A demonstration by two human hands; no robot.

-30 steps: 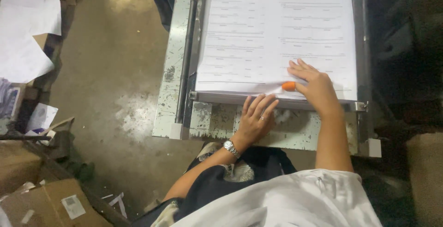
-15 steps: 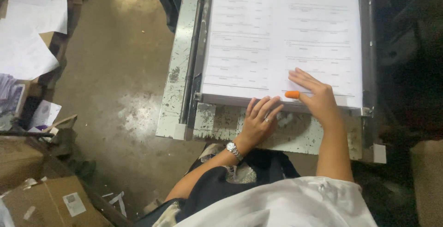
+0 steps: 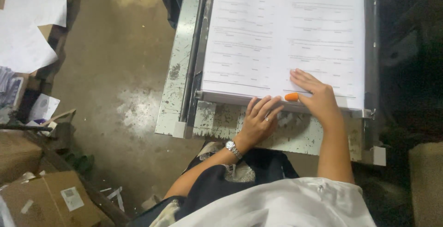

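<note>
A thick stack of printed sheets (image 3: 281, 37) is seen lying flat on a worn metal table (image 3: 295, 130), filling most of the upper half of the view from about 11 to 2 o'clock. The stack is squared against a dark metal rail (image 3: 196, 47) along its left edge (the rail runs from 12 toward 7 o'clock).

The right hand (image 3: 316, 97) is laid flat on the near edge of the stack, at roughly 4 o'clock from the stack's middle, with fingers spread and nothing gripped. An orange rubber fingertip cover (image 3: 291, 96) is worn on its thumb, which is pressed at the lower edge of the paper.

The left hand (image 3: 258, 121) is placed just below the stack's front edge, at 8 o'clock from the right hand, open, with fingertips touching the front face of the pile; nothing is held. A ring is seen on one finger, and a silver wristwatch (image 3: 233, 148) on the wrist.

At 9 o'clock, loose white sheets (image 3: 27, 28) are scattered over boxes; at 7 o'clock a cardboard box (image 3: 46, 199) stands on the concrete floor (image 3: 115, 70).
</note>
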